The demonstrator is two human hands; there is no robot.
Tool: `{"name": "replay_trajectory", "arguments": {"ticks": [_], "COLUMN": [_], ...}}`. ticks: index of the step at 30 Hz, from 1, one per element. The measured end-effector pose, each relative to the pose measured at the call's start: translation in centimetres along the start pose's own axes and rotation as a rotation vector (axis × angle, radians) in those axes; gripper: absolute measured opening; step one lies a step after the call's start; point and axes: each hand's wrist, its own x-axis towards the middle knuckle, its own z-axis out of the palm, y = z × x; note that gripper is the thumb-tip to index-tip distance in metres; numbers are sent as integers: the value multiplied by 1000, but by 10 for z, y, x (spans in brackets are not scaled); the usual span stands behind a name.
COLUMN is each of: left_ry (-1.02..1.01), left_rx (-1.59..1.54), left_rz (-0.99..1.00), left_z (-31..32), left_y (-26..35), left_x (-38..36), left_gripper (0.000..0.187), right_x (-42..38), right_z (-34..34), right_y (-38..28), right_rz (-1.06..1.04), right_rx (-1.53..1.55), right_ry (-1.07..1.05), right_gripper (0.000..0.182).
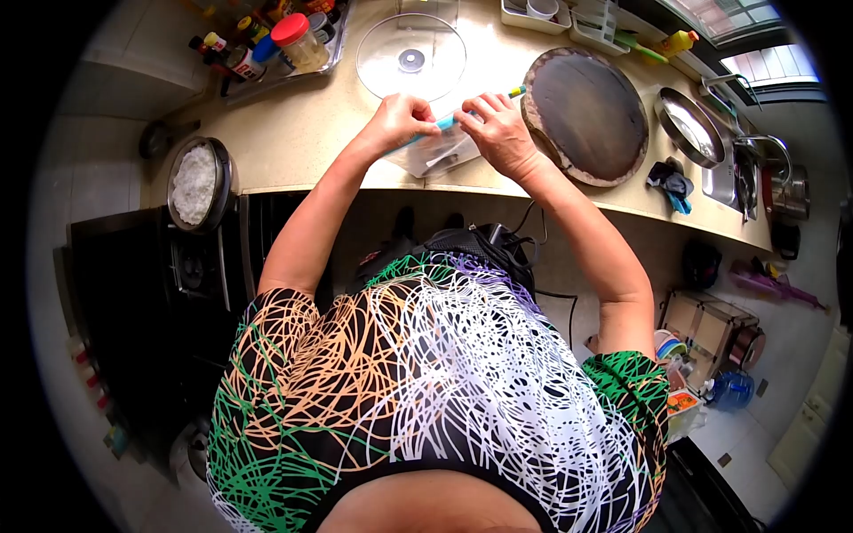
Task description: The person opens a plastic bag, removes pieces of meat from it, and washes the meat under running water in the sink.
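My left hand (402, 123) and my right hand (499, 135) are side by side over the counter's front part, fingers closed. Between them runs a thin light-blue strip (446, 123), which looks like a bag sealing clip, with a yellow-green tip beyond my right fingers. A clear plastic bag (435, 158) hangs below the strip, against the counter edge. The fingers of both hands pinch along the strip; how far the bag's top sits inside it is hidden. Just past my hands lies a round glass lid (410, 60).
A thick round chopping board (591, 115) lies right of my hands. Farther right are a metal pan (689, 126) and a sink (718, 178). Bottles and jars (298, 43) stand on a tray at the back left. A pan of white food (194, 185) sits on the left.
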Motion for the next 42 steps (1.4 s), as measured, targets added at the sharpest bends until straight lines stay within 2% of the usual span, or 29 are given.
{"name": "replay_trajectory", "arguments": {"ticks": [1,3,6,8,10,12,14,15,16,18,19,22,28,30,32,36,38,39,41,42], "left_ry": [1,-152,-237,-249,-256,-256,-177,-136,-134,237,264,275,349,351,354,336,326,321,317,317], "left_rx": [0,-248,-298,-331,-584,-575,-506,-390,-391,104,181,180,238,248,258,219,190,178,166,178], "left_rz": [-1,-69,-149,-183,-257,-242,-185,-81,-83,45,48,60,158,163,168,206,218,230,241,237], "left_z": [-1,-1,-1,-4,-6,-9,-11,-15,-16,-18,-19,-15,-7,-6,-4,2,6,8,9,9], "left_y": [-7,-19,-24,-22,-22,-22,-25,-22,-19,-7,1,3,5,5,5,5,5,5,4,4], "left_x": [4,9,9,6,2,0,1,1,-1,-7,-9,-13,-13,-13,-13,-11,-10,-10,-10,-10], "left_gripper": [15,17,19,18,17,18,20,22,22,24,26,25,23,23,23,22,22,22,22,22], "right_x": [1,2,1,-1,0,2,4,4,1,-5,-8,-11,-28,-32,-38,-41,-35,-33,-26,-21], "right_z": [1,2,-1,-4,-7,-7,-7,-8,-8,-7,-7,-18,-28,-39,-40,-42,-46,-44,-36,-29], "right_y": [-1,-2,-5,-8,-12,-16,-19,-20,-21,-24,-29,-39,-42,-45,-49,-55,-58,-58,-56,-52], "right_rz": [-1,-4,-17,-31,-36,-41,-58,-84,-85,-62,6,-18,-113,-151,-160,-134,-91,-92,166,165], "right_rx": [-3,-4,11,-16,-22,-27,-11,17,19,84,144,79,59,92,106,47,76,77,311,311], "right_ry": [1,3,29,39,36,32,90,53,52,-120,-164,-223,-316,-437,-451,-613,-781,-782,-819,-820], "right_gripper": [19,18,15,13,12,11,11,13,13,18,20,20,6,6,6,5,4,4,5,5]}}
